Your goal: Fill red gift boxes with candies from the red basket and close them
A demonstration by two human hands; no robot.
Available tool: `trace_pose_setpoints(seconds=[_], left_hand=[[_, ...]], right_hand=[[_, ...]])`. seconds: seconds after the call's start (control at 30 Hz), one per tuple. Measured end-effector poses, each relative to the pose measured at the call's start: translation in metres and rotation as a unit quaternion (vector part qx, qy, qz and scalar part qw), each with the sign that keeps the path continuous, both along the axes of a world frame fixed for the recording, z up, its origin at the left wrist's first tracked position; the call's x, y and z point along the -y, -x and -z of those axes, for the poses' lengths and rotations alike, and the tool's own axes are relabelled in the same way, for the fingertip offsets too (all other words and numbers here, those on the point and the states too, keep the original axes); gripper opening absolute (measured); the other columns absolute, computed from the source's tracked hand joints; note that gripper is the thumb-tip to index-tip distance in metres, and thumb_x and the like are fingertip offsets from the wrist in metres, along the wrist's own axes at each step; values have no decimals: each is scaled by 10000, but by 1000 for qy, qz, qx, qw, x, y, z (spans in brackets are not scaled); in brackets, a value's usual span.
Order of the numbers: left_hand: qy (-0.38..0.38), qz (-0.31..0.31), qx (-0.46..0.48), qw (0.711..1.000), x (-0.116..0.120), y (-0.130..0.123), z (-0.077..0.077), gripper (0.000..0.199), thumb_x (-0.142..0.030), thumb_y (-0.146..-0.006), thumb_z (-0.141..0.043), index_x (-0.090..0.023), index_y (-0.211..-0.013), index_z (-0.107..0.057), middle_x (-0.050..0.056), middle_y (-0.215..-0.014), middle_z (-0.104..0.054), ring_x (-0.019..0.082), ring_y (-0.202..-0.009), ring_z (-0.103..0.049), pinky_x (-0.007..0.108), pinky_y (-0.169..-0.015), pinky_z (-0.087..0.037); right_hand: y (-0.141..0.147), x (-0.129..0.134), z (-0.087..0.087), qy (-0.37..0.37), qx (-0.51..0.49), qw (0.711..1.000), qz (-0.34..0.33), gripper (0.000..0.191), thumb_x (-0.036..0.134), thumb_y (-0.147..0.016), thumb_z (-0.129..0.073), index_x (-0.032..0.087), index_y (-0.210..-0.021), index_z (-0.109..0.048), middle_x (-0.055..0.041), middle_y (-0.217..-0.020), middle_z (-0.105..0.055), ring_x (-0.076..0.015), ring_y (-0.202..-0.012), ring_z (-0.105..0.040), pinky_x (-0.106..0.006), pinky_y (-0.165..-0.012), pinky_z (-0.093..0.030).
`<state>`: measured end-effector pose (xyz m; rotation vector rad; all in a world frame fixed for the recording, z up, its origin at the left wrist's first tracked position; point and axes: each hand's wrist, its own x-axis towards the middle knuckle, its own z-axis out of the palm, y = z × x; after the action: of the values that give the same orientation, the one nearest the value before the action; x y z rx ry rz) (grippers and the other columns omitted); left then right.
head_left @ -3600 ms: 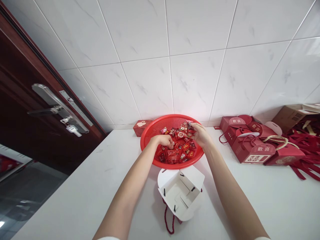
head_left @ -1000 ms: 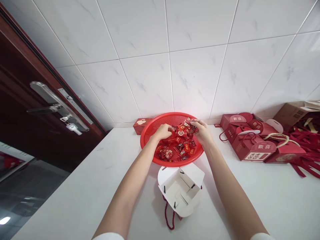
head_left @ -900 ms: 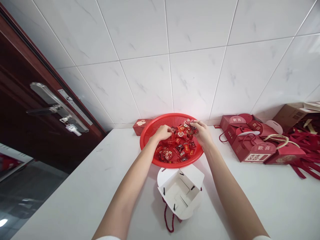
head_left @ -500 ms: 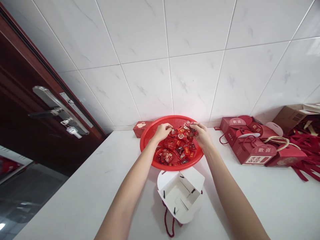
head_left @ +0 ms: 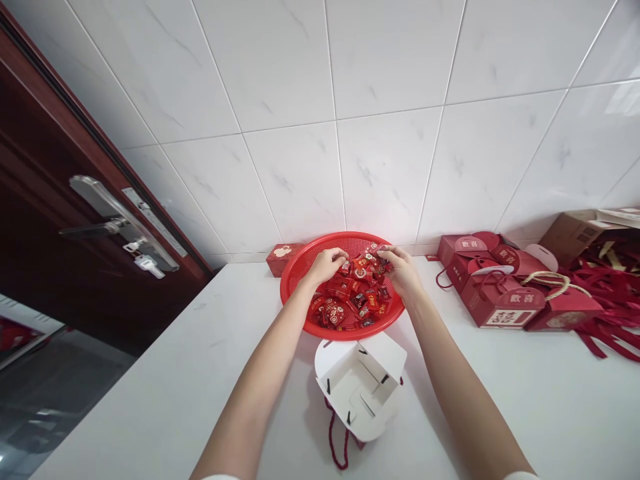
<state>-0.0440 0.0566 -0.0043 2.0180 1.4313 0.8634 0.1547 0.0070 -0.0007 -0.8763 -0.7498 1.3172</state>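
A round red plastic basket [head_left: 295, 280] holds many red wrapped candies [head_left: 340, 288]. Over its left part is my left hand [head_left: 326, 265], thumb and fingers pinched together; whatever lies between those fingertips is too small to make out. At the basket's right side my right hand [head_left: 403, 272] is closed on a red patterned candy packet [head_left: 375, 249], partly covered by the fingers. Between my forearms, just in front of the basket, stands an open gift box [head_left: 360, 393] with a white inside and a dark red cord handle [head_left: 334, 440]. No candy shows inside it.
Several closed red gift boxes [head_left: 500, 293] stand on the white table [head_left: 240, 313] at the right, beside a cardboard carton [head_left: 567, 233] and dark red ribbons [head_left: 605, 293]. A small red box [head_left: 281, 259] sits behind the basket, by the tiled wall [head_left: 385, 167]. A door with keys [head_left: 147, 263] is left.
The view has shifted very slightly. Both hands keep about the same place and grip over the basket.
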Motion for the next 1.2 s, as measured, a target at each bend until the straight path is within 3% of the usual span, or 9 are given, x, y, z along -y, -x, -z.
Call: trace_pose_setpoints(seconds=[0.13,0.3,0.43,0.6,0.73,0.87,1.03,1.2], left_hand=[[-12,3,26,1000,2,-2,-4,166,-190,-862,-547,-185,-980,-664,31,-952,-726,174,-871,-670,281,-826,-518],[-28,6,56,998,15,-5,-20,180,-246,-885,-519,-188,-1029,-611,3,-847,-678,143,-755,-633,258,-729,-517],[-37,27,97,994,45,-5,-30,172,-297,-878,-535,-200,-1001,-607,10,-884,-676,153,-812,-639,280,-782,-523],[-35,97,109,989,102,7,-38,205,-339,-883,-568,-188,-997,-646,53,-1018,-714,183,-967,-662,304,-917,-513],[22,132,69,989,146,15,-47,245,-364,-877,-592,-180,-1006,-689,65,-1015,-737,199,-950,-675,312,-897,-527],[75,149,29,986,175,19,-52,244,-365,-858,-609,-184,-980,-719,51,-967,-749,201,-901,-681,297,-825,-547],[126,180,15,975,187,24,-48,222,-354,-828,-644,-188,-946,-732,46,-948,-762,214,-895,-695,292,-807,-546],[145,196,-80,967,191,29,-49,196,-319,-806,-654,-214,-939,-751,37,-1014,-759,215,-918,-693,270,-792,-521]], right_hand=[[1,-1,3,-6,-7,1000,4,274,287,-491,-824,231,-698,-653,15,-733,-708,-154,-634,-573,-256,-497,-404],[0,1,0,-34,-20,999,-21,286,301,-488,-845,231,-695,-661,17,-723,-704,-153,-630,-577,-247,-497,-404],[-7,11,-14,-57,-22,996,-64,297,318,-489,-865,230,-689,-664,22,-722,-701,-159,-664,-596,-273,-571,-462],[-20,42,-42,-92,17,988,-123,285,303,-537,-883,234,-728,-683,35,-733,-673,-144,-700,-589,-270,-639,-475],[-25,76,-63,-106,81,977,-167,271,297,-581,-871,233,-780,-698,22,-767,-674,-146,-701,-584,-283,-662,-463],[-26,103,-70,-141,151,959,-195,277,290,-628,-864,219,-849,-713,11,-792,-654,-130,-664,-539,-264,-595,-425],[-26,123,-72,-178,220,936,-207,261,287,-683,-844,211,-904,-726,-10,-797,-643,-141,-664,-538,-259,-549,-441],[-22,136,-75,-197,262,913,-245,200,255,-720,-808,207,-891,-716,-10,-794,-616,-132,-626,-535,-271,-538,-457]])
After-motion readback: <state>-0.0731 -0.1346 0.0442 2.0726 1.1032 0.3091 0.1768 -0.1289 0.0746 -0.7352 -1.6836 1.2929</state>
